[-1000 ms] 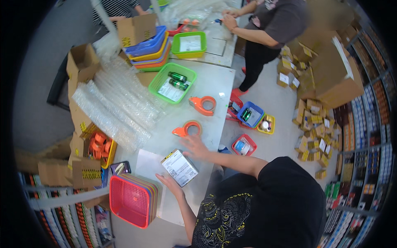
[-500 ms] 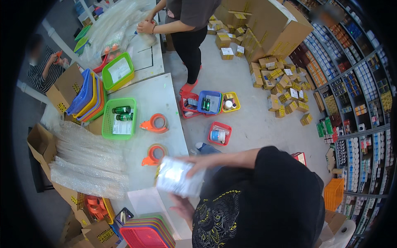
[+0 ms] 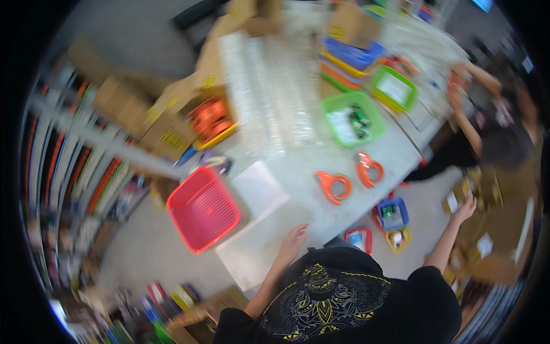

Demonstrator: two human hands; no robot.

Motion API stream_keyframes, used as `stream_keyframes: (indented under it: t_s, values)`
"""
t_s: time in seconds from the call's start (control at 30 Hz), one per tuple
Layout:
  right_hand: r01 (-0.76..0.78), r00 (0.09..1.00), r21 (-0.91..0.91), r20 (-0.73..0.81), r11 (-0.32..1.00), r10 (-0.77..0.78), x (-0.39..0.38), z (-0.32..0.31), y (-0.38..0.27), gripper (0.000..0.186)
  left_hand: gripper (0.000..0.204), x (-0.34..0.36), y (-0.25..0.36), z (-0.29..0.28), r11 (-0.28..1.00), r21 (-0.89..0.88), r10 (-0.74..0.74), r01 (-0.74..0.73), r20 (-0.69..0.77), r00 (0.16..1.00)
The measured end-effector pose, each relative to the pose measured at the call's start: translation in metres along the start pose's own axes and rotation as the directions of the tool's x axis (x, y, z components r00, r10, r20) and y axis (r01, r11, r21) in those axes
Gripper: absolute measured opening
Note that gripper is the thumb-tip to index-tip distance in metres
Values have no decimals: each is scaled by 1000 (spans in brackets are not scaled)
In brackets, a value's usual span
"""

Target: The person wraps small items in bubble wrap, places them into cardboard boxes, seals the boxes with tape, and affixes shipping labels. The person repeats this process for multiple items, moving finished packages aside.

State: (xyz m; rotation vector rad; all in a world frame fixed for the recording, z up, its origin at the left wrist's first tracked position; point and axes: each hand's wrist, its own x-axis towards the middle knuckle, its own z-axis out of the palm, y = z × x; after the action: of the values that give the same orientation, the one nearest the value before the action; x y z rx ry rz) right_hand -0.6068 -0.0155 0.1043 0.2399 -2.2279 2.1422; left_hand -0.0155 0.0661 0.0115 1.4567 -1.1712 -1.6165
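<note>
My left hand (image 3: 293, 239) is over the near edge of the pale table (image 3: 298, 209), its fingers loosely apart and nothing in them. Out to the right, my right hand (image 3: 467, 210) is stretched over the floor beside labelled cardboard boxes (image 3: 453, 202); its fingers look apart and I see nothing held, though blur softens them. Two orange tape dispensers (image 3: 334, 188) lie on the table ahead of my left hand. A white paper sheet (image 3: 260, 192) is to that hand's left, next to a stack of baskets with a red one (image 3: 205, 209) on top.
A green basket (image 3: 352, 117) holds dark green bottles and paper. Bubble wrap (image 3: 269, 97) covers the table's far left part. Filled baskets (image 3: 392, 214) stand on the floor by the table. Another person (image 3: 504, 126) works at the far right. Shelves (image 3: 69, 166) line the left.
The white-labelled package has left my hands. My right arm has swung out to the right, and my left hand is over the table. The view has turned left.
</note>
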Motion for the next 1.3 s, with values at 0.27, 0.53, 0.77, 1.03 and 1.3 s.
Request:
stream_keyframes:
  t_s: [0.27, 0.53, 0.77, 1.03, 1.3]
  values:
    - [73, -337, 577, 782, 813, -525, -515, 257, 29, 12, 49, -60, -36, -21, 994, 109, 43, -22, -195, 980]
    - [512, -729, 752, 636, 415, -253, -759, 315, 41, 43, 50, -131, -84, -33, 950, -100, -281, 294, -681, 676]
    - [636, -454, 546, 836, 546, -308, -758, 331, 94, 35, 48, -129, -114, -34, 927, -148, -349, 344, -673, 652]
    - [457, -603, 711, 690, 535, -401, -779, 313, 125, 39, 49, -88, -124, -46, 964, 93, -124, 250, -672, 730]
    - [436, -706, 665, 670, 607, -228, -801, 379, 164, 45, 51, -89, -111, -52, 922, 30, -259, 387, -695, 671]
